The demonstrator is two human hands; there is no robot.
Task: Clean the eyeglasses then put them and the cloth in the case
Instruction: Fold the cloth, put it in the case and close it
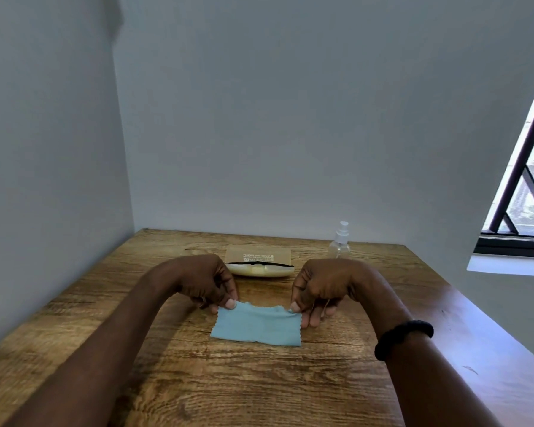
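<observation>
- Left hand (pixel 208 283) was curled over, thumb and fingertips pinched shut on the far left corner of the blue cloth (pixel 257 326). The rest of its fingers were tucked under, so couldn't see them properly.
- The cloth lay flat on the wooden table (pixel 136 349) between the two hands, near edge toward the camera, far edge a bit rumpled.
- Just beyond the hands sat the cream case (pixel 258 269), lid open. There was something dark along its opening, pretty sure the eyeglasses (pixel 259 264), but they were mostly hidden and hard to make out.
- Right hand (pixel 318 291) pinched the far right corner of the cloth the same way, loose fingers resting by the cloth's edge.
- A clear spray bottle (pixel 339 241) stood past the right hand, its bottom hidden behind it.
</observation>
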